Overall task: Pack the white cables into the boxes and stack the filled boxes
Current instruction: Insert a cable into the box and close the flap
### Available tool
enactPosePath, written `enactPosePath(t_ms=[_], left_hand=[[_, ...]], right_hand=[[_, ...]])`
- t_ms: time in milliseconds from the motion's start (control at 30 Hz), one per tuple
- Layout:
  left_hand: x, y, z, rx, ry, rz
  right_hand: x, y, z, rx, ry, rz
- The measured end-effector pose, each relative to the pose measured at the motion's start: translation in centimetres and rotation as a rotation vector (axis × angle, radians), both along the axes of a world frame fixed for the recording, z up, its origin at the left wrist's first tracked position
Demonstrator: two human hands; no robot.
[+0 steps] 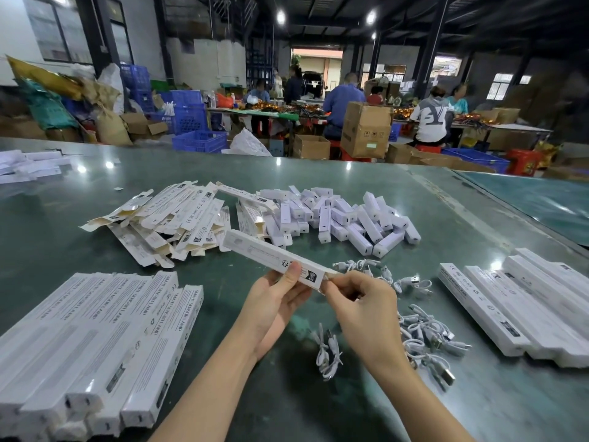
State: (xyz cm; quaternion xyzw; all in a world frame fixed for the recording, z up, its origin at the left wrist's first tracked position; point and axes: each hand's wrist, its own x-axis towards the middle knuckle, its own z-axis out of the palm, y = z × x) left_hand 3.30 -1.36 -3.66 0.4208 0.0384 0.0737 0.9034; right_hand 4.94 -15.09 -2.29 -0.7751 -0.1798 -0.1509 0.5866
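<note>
Gripping box (274,257), both hands; contents hidden.

Both forearms bare, reaching forward, converging mid-frame. Left hand (271,306) palm up, thumb pressed on top, fingers curled beneath. Right hand (363,306) back up, fingertips pinching, knuckles bent.
</note>
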Motion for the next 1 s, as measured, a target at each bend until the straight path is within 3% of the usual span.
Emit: enactPosePath(t_ms=[100, 333, 467, 667, 1000], left_hand=[[-0.2, 0.0, -0.1, 0.021, -0.014, -0.009], [-0.1, 0.0, -0.1, 0.058, -0.013, -0.011], [0.0, 0.1, -0.3, 0.013, -0.025, -0.018], [0.2, 0.7, -0.3, -0.075, 0.015, 0.022], [0.1, 0.5, -0.2, -0.053, 0.048, -0.059]], right_hand=[[-0.3, 0.1, 0.0, 0.073, 0.016, 0.037], [0.4, -0.1, -0.5, -0.155, -0.136, -0.047], [0.8, -0.5, -0.5, -0.058, -0.072, 0.091], [1.1, -1.0, -0.5, -0.246, -0.249, 0.16], [1.2, -1.2, -1.1, -0.059, -0.229, 0.148]])
